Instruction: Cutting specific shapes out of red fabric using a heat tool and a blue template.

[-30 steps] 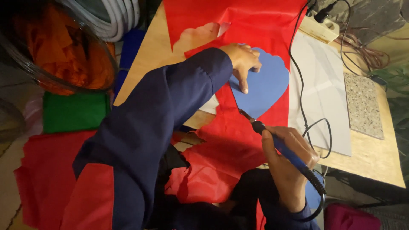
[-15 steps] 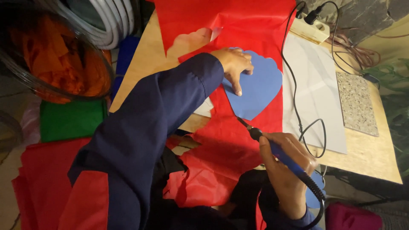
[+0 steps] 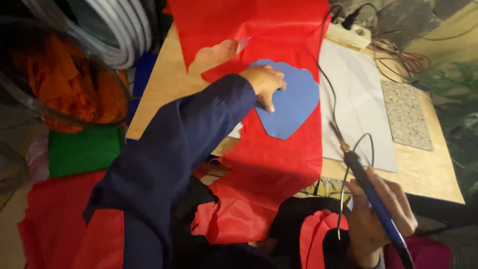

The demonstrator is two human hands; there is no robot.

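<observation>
While the left hand (image 3: 266, 84) lay palm down on the blue heart-shaped template (image 3: 291, 102), its fingers spread flat and pressing rather than gripping, the template itself rested on top of the red fabric (image 3: 271, 164), which draped over the wooden table (image 3: 164, 89) and hung off the near edge. The right hand (image 3: 376, 221) was closed around the blue handle of a corded hot cutting tool (image 3: 366, 184), held off the template's lower right side, with the metal tip pointing up toward the template and hovering over the edge of a grey sheet (image 3: 356, 107) just right of the fabric. A black cord (image 3: 328, 84) ran along the template's right side up to a power strip (image 3: 348, 35) beyond it. Farther right of the template lay a speckled stone slab (image 3: 406, 117). To the template's far left sat a clear tub of orange fabric (image 3: 74, 89), with a green fabric piece (image 3: 84, 149) below it.
</observation>
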